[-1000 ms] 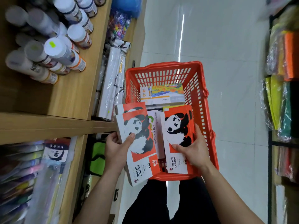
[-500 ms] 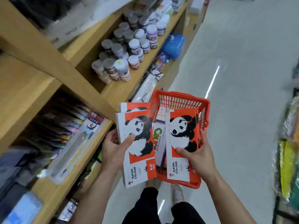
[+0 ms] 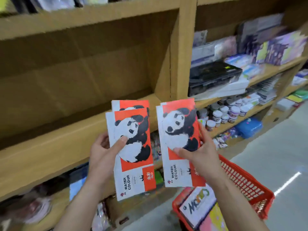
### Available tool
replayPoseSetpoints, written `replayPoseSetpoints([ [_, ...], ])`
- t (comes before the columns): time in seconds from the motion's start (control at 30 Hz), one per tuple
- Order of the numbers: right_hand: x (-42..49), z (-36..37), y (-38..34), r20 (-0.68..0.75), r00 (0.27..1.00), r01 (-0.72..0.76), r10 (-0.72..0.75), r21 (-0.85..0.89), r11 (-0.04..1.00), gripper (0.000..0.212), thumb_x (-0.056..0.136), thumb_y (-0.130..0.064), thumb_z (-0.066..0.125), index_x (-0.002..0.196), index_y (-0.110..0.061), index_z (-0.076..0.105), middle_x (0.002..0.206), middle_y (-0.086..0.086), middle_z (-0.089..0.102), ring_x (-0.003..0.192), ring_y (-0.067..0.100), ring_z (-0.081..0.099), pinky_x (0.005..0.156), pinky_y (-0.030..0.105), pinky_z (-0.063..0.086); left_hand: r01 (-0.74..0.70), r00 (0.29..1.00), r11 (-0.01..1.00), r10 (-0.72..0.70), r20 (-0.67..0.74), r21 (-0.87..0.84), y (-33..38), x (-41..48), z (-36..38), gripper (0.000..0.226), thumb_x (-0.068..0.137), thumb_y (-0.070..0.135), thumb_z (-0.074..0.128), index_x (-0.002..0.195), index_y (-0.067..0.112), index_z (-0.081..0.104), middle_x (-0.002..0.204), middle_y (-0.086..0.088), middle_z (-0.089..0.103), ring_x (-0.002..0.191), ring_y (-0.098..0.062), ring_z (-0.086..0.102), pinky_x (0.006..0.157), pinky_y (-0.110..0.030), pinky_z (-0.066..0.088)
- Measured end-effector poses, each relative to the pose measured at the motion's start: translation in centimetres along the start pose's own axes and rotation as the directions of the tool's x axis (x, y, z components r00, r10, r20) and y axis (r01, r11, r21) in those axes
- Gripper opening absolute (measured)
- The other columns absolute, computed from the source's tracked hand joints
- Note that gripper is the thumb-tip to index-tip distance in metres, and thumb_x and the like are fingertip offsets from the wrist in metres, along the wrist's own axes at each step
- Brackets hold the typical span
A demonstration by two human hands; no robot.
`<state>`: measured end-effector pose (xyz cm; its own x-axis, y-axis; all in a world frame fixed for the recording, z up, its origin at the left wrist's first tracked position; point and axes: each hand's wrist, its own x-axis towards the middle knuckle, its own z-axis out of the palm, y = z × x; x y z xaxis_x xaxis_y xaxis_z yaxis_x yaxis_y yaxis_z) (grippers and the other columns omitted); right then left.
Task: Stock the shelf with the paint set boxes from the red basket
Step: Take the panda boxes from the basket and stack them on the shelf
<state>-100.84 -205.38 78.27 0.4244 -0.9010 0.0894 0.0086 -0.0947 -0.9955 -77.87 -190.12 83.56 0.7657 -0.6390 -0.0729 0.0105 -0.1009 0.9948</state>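
Red-white panda paint set boxes (image 3: 131, 147) upright before shelf (image 3: 50, 147), above red basket (image 3: 246, 184).

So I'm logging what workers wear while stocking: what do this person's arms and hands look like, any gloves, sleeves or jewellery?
Both the left hand and the right hand are bare, with no gloves. No rings, watch or wristband show. Both forearms are uncovered as far as the bottom edge of the picture, so no sleeve is in view. The nails look short and unpainted.

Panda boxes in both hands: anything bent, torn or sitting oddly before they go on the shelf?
Nothing stands out. The left hand and right hand each hold panda boxes upright and flat, with no visible tears or creases. The wooden shelf ahead is bare, and the red basket still holds other boxes.
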Motion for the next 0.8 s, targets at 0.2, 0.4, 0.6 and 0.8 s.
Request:
replayPoseSetpoints([
  [0.2,9.8,8.9,-5.2,0.115,0.993,0.016,-0.008,-0.064,0.998,0.095,0.057,-0.023,0.101,0.14,-0.025,0.055,0.122,-0.011,0.078,0.109,0.008,0.076,0.088,0.032,0.061,-0.006,0.995,0.999,0.001,-0.096,-0.049,3.7,4.1,-6.0,0.041,0.08,0.03,0.086,0.115,0.018,0.067,0.113,-0.012,0.078,0.098,-0.037,0.076,0.091,-0.058,0.059],
  [0.4,17.8,13.0,-6.0,0.17,0.965,-0.169,0.198,-0.172,0.971,0.051,0.067,-0.015,0.099,0.107,-0.025,0.068,0.087,-0.009,0.084,0.073,0.011,0.081,0.056,0.023,0.06,0.032,0.987,0.991,-0.052,-0.153,-0.132,3.9,8.5,-9.1,0.016,0.088,0.022,0.079,0.099,0.019,0.068,0.097,-0.01,0.082,0.087,-0.04,0.078,0.085,-0.058,0.06],
  [0.6,19.8,13.0,-5.2,0.098,0.924,-0.312,0.369,-0.361,0.879,0.027,0.083,-0.029,0.088,0.096,-0.007,0.078,0.072,0.004,0.082,0.059,0.02,0.079,0.058,0.031,0.063,0.047,0.992,0.987,-0.064,-0.111,-0.152,3.7,10.4,-8.2,0.023,0.086,0.021,0.08,0.105,0.014,0.068,0.098,-0.013,0.082,0.086,-0.04,0.078,0.083,-0.056,0.062],
  [0.8,16.3,11.4,-5.0,-0.085,0.993,-0.106,0.077,-0.418,0.902,0.052,0.098,-0.042,0.068,0.141,-0.014,0.062,0.119,-0.001,0.075,0.101,0.019,0.07,0.088,0.039,0.056,0.012,0.996,0.989,-0.026,-0.091,-0.147,5.6,9.9,-5.9,0.031,0.087,0.021,0.08,0.112,0.01,0.065,0.1,-0.014,0.081,0.084,-0.037,0.079,0.08,-0.051,0.063],
])
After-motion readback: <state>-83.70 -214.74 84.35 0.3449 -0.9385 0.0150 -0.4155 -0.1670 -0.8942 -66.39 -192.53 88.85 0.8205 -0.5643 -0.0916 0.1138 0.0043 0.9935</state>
